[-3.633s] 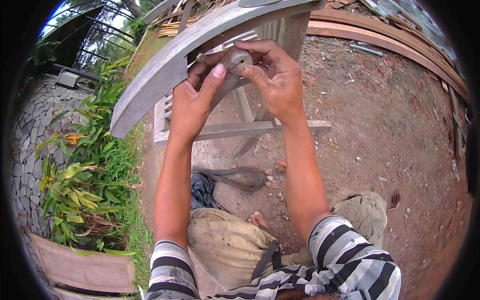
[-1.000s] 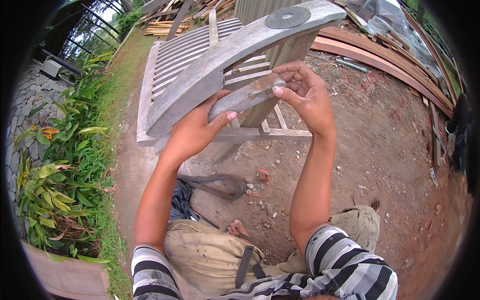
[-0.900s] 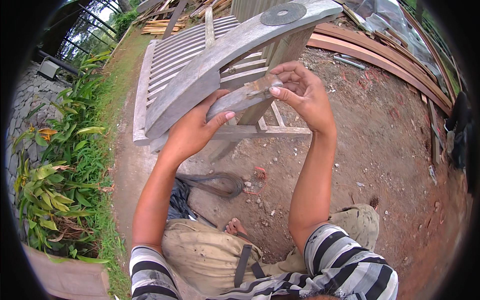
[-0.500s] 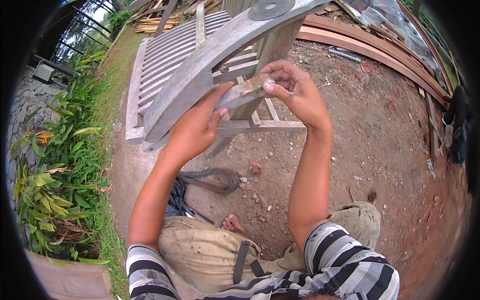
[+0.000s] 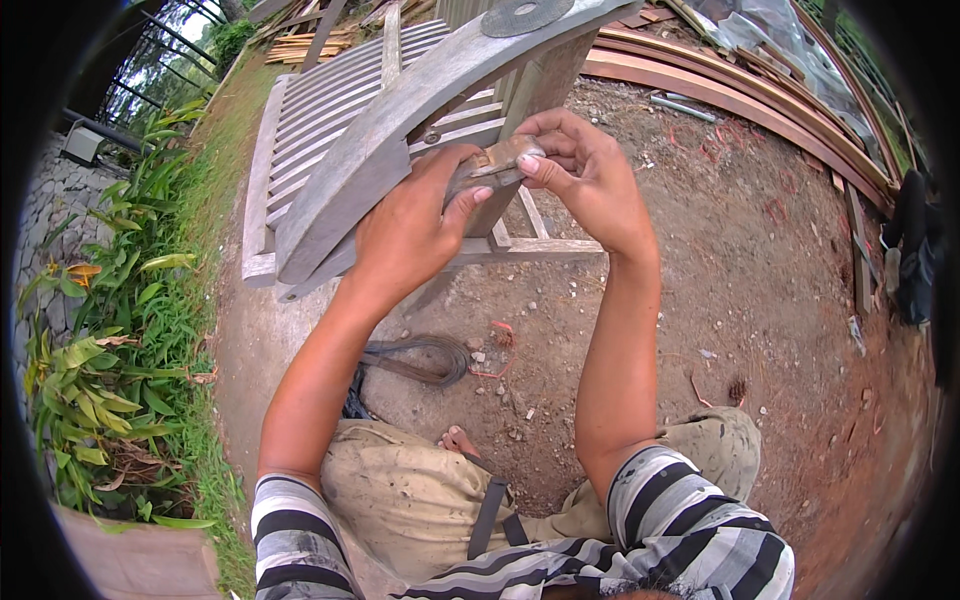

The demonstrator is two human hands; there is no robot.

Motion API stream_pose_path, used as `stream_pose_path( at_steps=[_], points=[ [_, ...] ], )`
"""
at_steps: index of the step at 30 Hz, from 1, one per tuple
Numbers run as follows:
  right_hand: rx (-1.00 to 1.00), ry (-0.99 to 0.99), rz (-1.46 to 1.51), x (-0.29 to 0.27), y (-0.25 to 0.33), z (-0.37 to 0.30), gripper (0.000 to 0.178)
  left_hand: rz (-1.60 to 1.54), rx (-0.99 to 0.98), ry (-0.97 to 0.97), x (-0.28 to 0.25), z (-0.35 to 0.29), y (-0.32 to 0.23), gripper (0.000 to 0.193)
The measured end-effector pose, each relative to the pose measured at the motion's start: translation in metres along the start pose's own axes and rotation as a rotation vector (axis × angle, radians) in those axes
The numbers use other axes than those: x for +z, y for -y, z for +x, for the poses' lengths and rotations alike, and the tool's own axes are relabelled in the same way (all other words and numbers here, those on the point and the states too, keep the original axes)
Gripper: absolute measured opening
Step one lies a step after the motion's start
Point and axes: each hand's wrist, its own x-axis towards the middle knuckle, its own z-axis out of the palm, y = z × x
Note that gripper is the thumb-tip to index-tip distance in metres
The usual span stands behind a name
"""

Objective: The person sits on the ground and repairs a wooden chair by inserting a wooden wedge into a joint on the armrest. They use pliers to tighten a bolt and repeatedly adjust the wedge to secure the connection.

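While our left hand (image 5: pixel 415 215) wraps its fingers (image 5: pixel 450 156) round the weathered wooden piece (image 5: pixel 508 157), our right hand (image 5: pixel 595 185) pinches its brownish end; it lies between both hands, just beside the curved grey beam (image 5: pixel 350 185), its long axis slanting up rightward.

The curved armrest (image 5: pixel 345 180) is weathered grey wood, matt; the handheld wooden piece (image 5: pixel 507 158) has a rough, browned end. The disc (image 5: pixel 502 20) looks matt and gritty. Planks (image 5: pixel 720 92) are smooth reddish wood, the sheeting (image 5: pixel 742 38) glossy clear plastic, trousers (image 5: pixel 400 490) stained matt cloth.
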Motion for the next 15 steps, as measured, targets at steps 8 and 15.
stream_pose_path(
  at_steps=[8, 15],
  points=[
    [-0.056, -0.245, 0.248, -0.012, -0.004, 0.004, 0.034, -0.004, 0.046, -0.006, 0.000, 0.000, -0.001, 0.042],
    [-0.010, -0.280, 0.368, -0.008, -0.014, 0.006, 0.020, -0.030, 0.038, -0.033, 0.002, 0.000, 0.006, 0.041]
  ],
)
